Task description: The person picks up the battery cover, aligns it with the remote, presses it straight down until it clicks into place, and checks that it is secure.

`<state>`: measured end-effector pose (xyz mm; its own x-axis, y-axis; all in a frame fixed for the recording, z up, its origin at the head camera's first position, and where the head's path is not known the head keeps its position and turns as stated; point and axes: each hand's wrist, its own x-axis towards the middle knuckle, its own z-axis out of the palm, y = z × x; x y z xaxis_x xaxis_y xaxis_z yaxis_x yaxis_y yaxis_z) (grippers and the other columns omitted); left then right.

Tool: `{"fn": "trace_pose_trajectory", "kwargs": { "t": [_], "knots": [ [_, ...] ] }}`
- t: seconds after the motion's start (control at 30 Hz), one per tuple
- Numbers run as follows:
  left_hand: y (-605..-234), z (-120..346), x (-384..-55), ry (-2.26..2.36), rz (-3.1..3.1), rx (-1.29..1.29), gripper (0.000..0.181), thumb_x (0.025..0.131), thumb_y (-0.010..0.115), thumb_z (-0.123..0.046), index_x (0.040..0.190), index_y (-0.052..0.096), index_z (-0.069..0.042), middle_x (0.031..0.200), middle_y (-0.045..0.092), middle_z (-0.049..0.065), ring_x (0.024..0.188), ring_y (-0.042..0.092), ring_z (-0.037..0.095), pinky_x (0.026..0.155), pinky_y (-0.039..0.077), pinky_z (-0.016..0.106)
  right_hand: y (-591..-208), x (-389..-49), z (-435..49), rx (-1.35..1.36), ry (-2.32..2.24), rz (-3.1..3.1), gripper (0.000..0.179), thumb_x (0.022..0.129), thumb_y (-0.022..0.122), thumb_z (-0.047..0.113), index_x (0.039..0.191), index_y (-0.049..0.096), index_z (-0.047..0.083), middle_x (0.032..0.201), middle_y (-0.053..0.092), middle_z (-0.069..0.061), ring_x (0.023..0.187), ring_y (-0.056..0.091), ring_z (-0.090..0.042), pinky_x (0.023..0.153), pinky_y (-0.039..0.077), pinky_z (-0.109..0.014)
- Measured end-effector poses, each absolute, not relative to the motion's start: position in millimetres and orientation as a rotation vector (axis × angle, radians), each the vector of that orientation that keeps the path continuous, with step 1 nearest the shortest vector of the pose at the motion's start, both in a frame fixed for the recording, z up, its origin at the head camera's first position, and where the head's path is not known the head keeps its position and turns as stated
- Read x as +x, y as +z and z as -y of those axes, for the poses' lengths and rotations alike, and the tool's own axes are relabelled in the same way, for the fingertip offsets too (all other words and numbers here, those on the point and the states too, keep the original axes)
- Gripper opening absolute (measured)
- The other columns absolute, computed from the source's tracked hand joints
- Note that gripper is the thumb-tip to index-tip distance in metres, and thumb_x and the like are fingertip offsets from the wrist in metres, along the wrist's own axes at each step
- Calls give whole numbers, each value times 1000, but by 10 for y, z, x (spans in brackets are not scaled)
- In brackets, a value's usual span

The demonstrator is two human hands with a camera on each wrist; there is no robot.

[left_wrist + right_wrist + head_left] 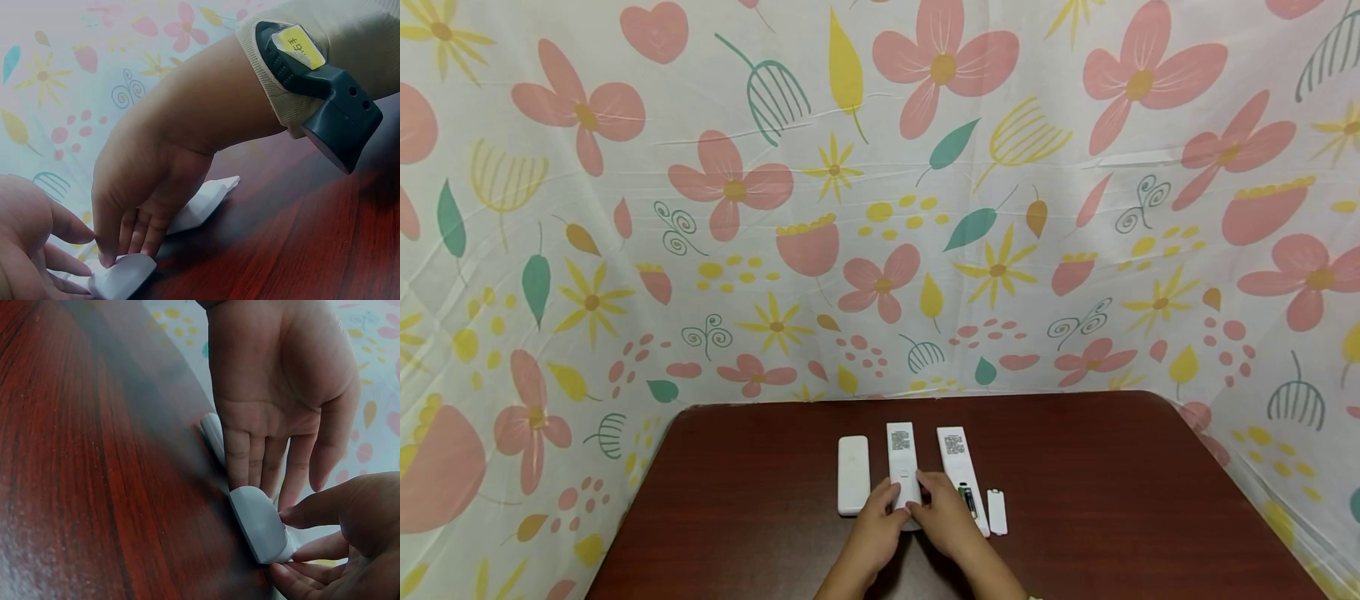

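Observation:
A white remote control lies back side up in the middle, a printed label at its far end. My left hand grips the near left edge of it, thumb on top. From the other side my right hand holds its near right edge, and the two thumbs almost meet. In the right wrist view the rounded near end of the remote shows between both hands. A second white remote lies to the right with its battery compartment uncovered and batteries inside. Beside it is a small white battery cover.
To the left lies a plain white slab with rounded corners. Everything rests on a dark red-brown wooden table. A flower-printed cloth hangs behind and at both sides. A dark camera sits on the right sleeve.

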<state>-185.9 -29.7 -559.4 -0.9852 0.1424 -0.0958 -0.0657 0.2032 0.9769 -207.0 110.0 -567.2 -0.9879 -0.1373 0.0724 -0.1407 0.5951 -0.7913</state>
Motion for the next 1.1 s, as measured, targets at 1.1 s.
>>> {"fn": "trace_pose_trajectory", "kwargs": {
  "t": [1.1],
  "knots": [
    [-5629,319,-1898,1958,-2306,25,55,92,59,-5,141,47,16,155,36,34,145,32,49,116,35,59,-5637,-2045,-1089,268,1272,2746,52,88,74,9,135,58,-8,130,58,-25,109,64,-32,80,58,-32]
  ]
}}
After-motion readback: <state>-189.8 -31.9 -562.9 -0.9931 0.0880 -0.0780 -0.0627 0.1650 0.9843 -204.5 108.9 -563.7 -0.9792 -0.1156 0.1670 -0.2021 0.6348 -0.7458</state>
